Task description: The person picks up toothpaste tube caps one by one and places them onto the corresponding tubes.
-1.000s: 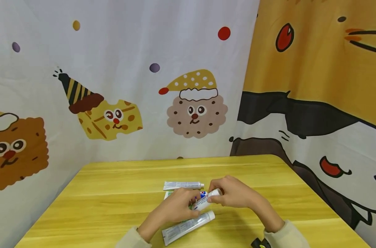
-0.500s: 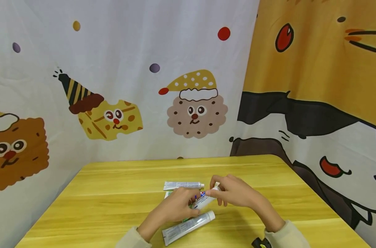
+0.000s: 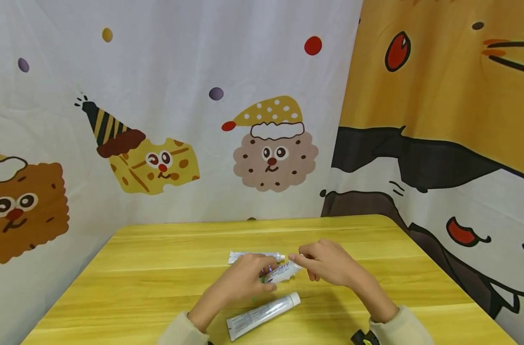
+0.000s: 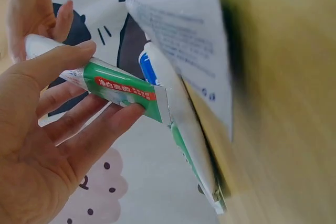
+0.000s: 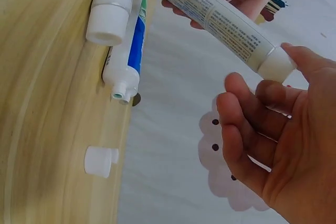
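Note:
My left hand [image 3: 243,279] grips a toothpaste tube [image 5: 212,19] round its body, and the tube tilts up to the right. Its green end with a red label shows in the left wrist view. My right hand [image 3: 329,263] pinches the tube's white cap [image 5: 276,65] between thumb and forefinger. The other right fingers are loosely curled below. Beneath the held tube lies a blue-and-green toothpaste tube [image 5: 126,59], mostly hidden by my left hand in the head view; a bare nozzle shows at one end.
Nearest me, a capped silver-white toothpaste tube [image 3: 263,316] lies on the yellow wood-grain table [image 3: 158,268]. Behind my left hand is another tube [image 3: 249,255]. A loose white cap [image 5: 98,161] stands on the table in the right wrist view. A printed curtain [image 3: 180,96] hangs behind.
My right fingers have shifted and turned around the cap end. The held tube has risen slightly, with my left hand moving up a little too. The near tube has stayed put.

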`<state>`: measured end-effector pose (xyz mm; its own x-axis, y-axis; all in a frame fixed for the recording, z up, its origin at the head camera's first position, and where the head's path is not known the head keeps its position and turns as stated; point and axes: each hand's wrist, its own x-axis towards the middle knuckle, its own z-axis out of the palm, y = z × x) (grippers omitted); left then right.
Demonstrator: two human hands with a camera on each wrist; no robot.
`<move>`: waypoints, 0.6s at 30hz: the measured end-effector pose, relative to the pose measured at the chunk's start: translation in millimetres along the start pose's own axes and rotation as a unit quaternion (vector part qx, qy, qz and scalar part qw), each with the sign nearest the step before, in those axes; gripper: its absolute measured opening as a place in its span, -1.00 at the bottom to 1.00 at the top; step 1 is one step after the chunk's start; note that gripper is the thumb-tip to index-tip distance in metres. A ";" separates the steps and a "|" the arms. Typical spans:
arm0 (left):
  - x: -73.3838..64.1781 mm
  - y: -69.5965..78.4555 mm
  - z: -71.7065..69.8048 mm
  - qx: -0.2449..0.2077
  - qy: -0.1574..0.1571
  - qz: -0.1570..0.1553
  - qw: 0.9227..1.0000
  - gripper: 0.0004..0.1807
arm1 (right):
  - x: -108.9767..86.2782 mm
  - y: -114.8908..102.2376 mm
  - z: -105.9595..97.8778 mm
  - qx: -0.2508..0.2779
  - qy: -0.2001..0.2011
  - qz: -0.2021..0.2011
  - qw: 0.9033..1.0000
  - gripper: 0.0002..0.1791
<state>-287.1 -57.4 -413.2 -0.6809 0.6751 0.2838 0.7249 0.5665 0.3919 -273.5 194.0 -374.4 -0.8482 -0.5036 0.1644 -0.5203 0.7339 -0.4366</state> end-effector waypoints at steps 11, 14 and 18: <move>-4.5 -11.5 -10.4 -0.001 -0.058 -0.036 0.998 -0.71 | -1.9 13.0 -6.8 0.011 0.034 0.059 0.998 -0.42; -7.8 -14.6 -10.4 0.008 -0.079 -0.036 0.996 -0.72 | -3.6 15.7 -12.3 0.013 0.042 0.059 0.997 -0.44; -11.5 -11.3 -9.3 0.027 -0.105 -0.052 0.993 -0.69 | -3.8 17.6 -17.5 0.014 0.051 0.053 0.997 -0.46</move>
<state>-288.4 -76.0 -412.7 -0.7205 0.6914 0.0535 0.6596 0.6595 0.3606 -281.2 216.8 -367.2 -0.9044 -0.3742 0.2049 -0.4260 0.7660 -0.4813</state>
